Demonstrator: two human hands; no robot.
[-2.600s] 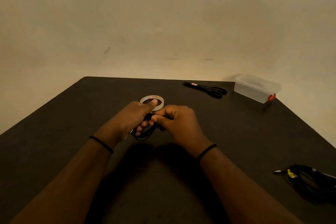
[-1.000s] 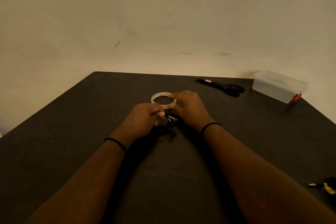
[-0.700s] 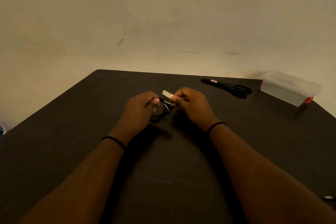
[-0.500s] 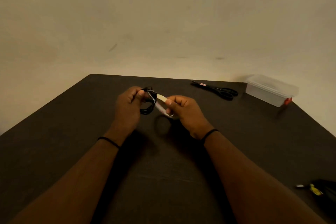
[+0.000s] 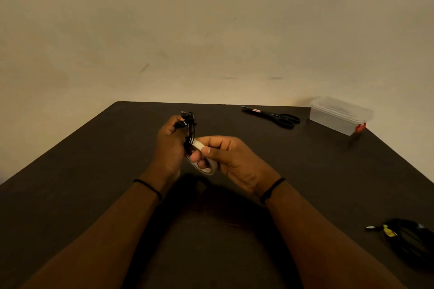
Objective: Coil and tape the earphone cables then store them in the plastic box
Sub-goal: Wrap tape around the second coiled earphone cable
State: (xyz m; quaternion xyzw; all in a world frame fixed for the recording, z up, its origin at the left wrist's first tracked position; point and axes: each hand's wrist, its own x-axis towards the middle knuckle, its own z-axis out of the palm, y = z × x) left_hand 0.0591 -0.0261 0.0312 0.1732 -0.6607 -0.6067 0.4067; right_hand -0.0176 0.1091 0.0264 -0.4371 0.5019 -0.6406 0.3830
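My left hand (image 5: 169, 145) grips a coiled black earphone cable (image 5: 189, 128), held upright above the dark table (image 5: 94, 171). My right hand (image 5: 230, 159) holds a roll of clear tape (image 5: 202, 159) with fingers through its hole, pressed against the lower part of the coil. A closed clear plastic box (image 5: 340, 116) with a red latch stands at the table's far right corner. More black cables with a yellow tag (image 5: 406, 239) lie at the near right edge.
Black scissors (image 5: 274, 117) lie at the far edge, left of the box. A plain wall rises behind the table. Both my wrists wear thin black bands.
My right hand picked the tape roll up off the table and brought it to the coil. My left hand lifted the coiled cable higher and turned it upright.
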